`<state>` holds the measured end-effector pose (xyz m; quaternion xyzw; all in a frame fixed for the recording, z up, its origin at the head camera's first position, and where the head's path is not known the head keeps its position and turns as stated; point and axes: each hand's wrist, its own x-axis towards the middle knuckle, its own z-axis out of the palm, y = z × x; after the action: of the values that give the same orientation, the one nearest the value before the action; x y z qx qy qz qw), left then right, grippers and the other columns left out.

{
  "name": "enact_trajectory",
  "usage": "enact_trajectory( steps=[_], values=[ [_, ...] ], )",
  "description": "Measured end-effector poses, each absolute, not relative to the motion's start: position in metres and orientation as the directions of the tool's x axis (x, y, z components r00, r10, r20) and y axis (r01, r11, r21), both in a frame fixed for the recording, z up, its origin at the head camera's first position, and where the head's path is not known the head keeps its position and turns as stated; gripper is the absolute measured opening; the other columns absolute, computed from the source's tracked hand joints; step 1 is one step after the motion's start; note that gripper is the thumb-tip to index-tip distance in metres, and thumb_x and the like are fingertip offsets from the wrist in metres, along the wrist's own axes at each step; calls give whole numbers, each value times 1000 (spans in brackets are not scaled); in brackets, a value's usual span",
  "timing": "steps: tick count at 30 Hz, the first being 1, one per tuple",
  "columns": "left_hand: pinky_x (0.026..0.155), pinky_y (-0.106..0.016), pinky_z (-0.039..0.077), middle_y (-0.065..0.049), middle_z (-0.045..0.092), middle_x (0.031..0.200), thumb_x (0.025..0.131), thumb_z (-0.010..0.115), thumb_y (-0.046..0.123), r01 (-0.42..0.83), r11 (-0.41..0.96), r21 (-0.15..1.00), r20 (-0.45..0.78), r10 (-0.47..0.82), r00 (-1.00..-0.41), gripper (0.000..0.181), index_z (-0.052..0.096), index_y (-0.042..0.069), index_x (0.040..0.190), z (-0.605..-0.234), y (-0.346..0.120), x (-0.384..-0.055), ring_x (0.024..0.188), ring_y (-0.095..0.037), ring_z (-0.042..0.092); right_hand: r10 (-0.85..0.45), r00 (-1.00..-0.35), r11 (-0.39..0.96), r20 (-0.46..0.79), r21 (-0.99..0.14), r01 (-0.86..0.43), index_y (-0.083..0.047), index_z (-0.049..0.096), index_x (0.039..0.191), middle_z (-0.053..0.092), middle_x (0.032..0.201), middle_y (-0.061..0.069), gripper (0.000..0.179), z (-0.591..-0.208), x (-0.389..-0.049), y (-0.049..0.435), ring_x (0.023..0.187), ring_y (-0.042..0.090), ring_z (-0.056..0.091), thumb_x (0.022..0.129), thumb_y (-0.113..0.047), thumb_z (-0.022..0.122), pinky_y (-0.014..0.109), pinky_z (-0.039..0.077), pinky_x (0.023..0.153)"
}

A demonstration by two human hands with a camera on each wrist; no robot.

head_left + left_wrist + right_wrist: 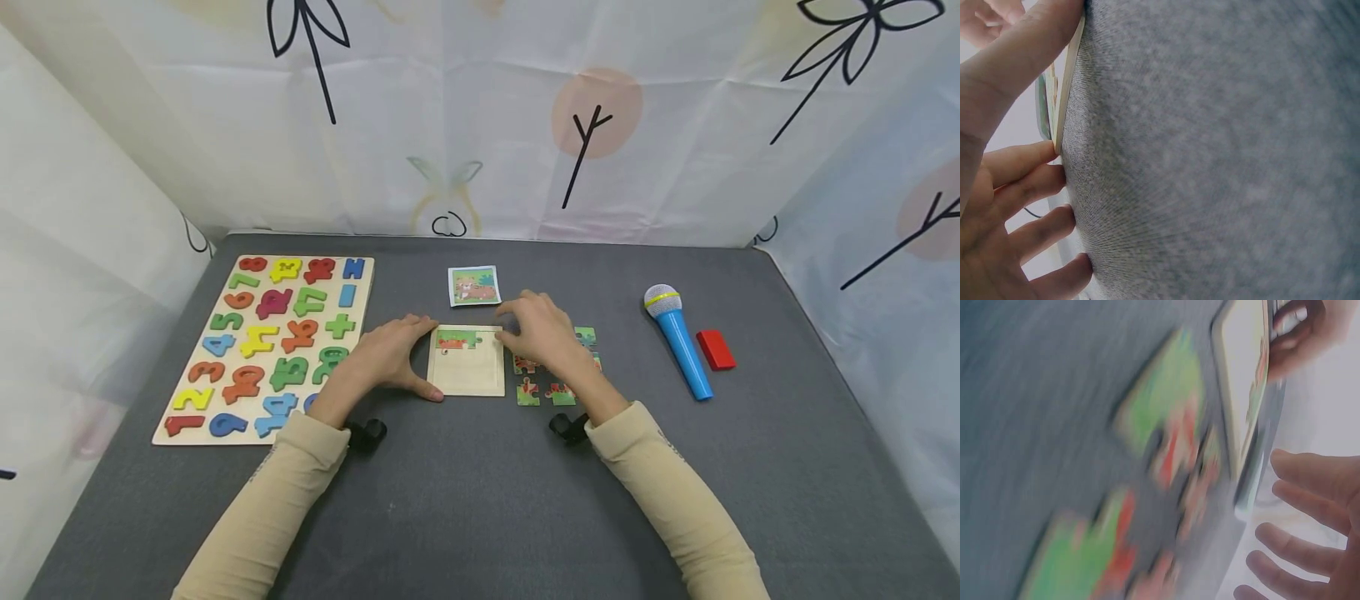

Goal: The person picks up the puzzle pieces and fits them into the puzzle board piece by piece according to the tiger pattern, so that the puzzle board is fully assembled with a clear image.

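Tray (465,380), sq., pale, looks like wood, lies flat on grey table (465,517) betw. the two hands. Row of joined pieces (456,338), green/red, sits along far edge, starting at far L corner; rest of floor bare. Loose pieces (528,394) lie flat just R of tray, some under R hand & forearm in head view. Picture card (475,287) lies beyond far edge, apart from tray.

Grip, L: left hand (392,354) spread wide, thumb at near L corner, index at far L corner, both touching tray; other fingertips down on table. Grip, R: right hand (542,332) over far R corner, fingers loosely spread, gap betw. thumb & index; no piece seen betw. them in R wrist view. Contact w/ tray: cannot tell.

Handling (est.): tray light, stiff, prob. prone to slide if pushed one-sided; best hold is side edges or corners, fingers clear of recess. Pieces thin, light, rigid, likely hard to lift flat; take by opp. edges, thumb & index, or tip up one side first. Narrow knobs prob. weakest pt; avoid prying there. Card likely thin, bendable; lift by edge.

Also on table: number board (363,292) far L, toy mic (682,350) & red block (716,350) R, all well apart from tray.
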<state>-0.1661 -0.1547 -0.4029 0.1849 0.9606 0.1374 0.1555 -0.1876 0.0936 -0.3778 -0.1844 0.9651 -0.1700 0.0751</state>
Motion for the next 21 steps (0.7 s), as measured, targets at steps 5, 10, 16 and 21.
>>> enact_trajectory(
  steps=[5,10,16,21],
  values=[
    [113,-66,40,-19,39,163,65,91,62,303,896,325,-258,393,-883,116,41,11,157,-403,-154,-167,150,-43,39,-343,-935,889,-87,-352,-293,-13,71,131,65,127,18,38,-374,-189,123,114,39,59,95,-26,74,44,54,68],
    [115,-67,38,-20,40,162,65,91,61,306,892,332,-256,397,-881,116,41,10,156,-403,-154,-167,151,-43,37,-324,-942,896,-91,-348,-275,-10,70,131,65,123,20,39,-374,-190,149,100,34,59,95,-24,74,39,49,62],
    [116,-66,38,-20,40,162,65,91,61,307,892,332,-259,399,-880,116,42,9,156,-403,-155,-166,151,-43,37,-310,-945,901,-99,-346,-260,-7,70,130,66,124,21,38,-378,-187,173,104,36,61,95,-22,73,45,55,67],
    [116,-65,38,-20,41,162,65,91,61,308,892,331,-256,399,-881,116,42,9,156,-403,-155,-166,151,-43,37,-294,-949,908,-111,-344,-241,-6,71,129,65,127,23,37,-380,-184,184,115,42,60,95,-22,73,55,57,78]
  ],
)
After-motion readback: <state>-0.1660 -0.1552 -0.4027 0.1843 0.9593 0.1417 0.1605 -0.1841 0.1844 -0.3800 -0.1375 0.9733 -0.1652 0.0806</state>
